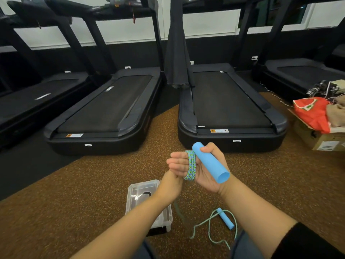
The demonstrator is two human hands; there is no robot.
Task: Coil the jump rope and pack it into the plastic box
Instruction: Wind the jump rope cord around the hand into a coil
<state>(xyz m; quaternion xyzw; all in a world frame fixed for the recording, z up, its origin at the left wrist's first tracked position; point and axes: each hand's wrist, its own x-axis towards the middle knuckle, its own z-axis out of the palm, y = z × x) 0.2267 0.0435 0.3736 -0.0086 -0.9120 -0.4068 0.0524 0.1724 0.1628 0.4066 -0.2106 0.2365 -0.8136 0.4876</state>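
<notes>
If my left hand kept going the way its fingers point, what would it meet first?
Nothing nearby: the left hand points left over open floor. The left treadmill looks well beyond it, though depth is unclear.

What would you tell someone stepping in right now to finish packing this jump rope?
Right hand: grips one blue handle.
Left hand: open, several rope loops wound around its fingers.
The rest of the rope and the second handle lie on the floor, beside the plastic box.
Done: a few coils.
Left: wind the remaining rope, then pack everything into the box.
</notes>
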